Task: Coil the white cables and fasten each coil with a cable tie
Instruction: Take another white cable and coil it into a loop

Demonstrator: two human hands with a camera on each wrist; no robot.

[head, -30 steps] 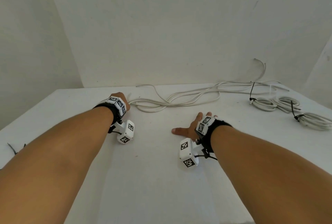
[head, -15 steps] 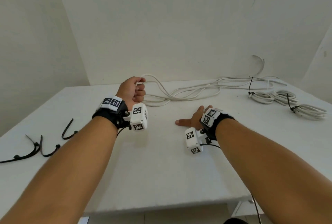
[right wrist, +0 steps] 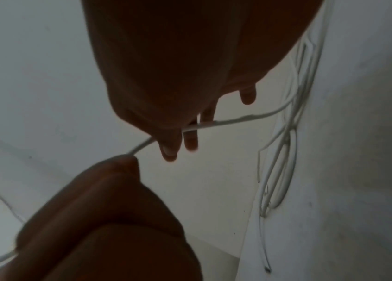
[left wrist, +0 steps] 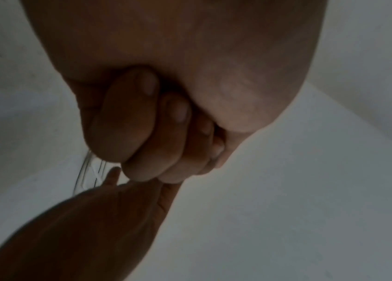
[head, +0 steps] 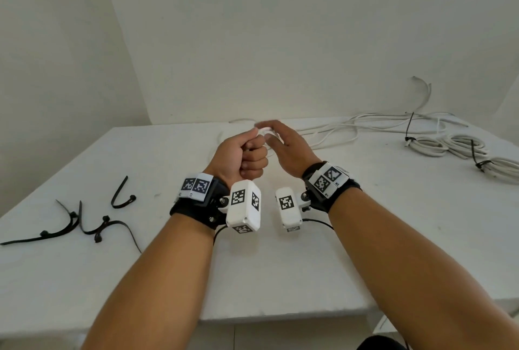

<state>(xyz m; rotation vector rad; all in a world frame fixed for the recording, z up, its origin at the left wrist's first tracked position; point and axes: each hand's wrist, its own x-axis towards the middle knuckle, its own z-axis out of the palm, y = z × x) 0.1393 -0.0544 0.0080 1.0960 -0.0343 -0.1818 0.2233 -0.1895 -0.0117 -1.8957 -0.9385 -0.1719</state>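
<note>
My left hand [head: 243, 154] is a raised fist above the middle of the white table [head: 280, 271] and grips the loose white cable [head: 338, 136]. In the right wrist view the cable [right wrist: 238, 118] runs from that fist [right wrist: 108, 199] to my right hand [head: 286, 144]. There it passes between the thumb and the nearly straight fingers [right wrist: 190, 141], which pinch it lightly. The rest of the cable lies in long loops along the table's far edge. In the left wrist view my curled fingers [left wrist: 142, 133] hide the held part.
Three white coils [head: 427, 145] [head: 463, 144] [head: 502, 167] bound with black ties lie at the far right. Several loose black cable ties [head: 84, 223] lie on the left of the table. White walls stand close behind and to the left.
My left hand has lifted the cable off the table and drawn it toward me. My right hand has left the table, moved left and taken the cable beside the left fist.
</note>
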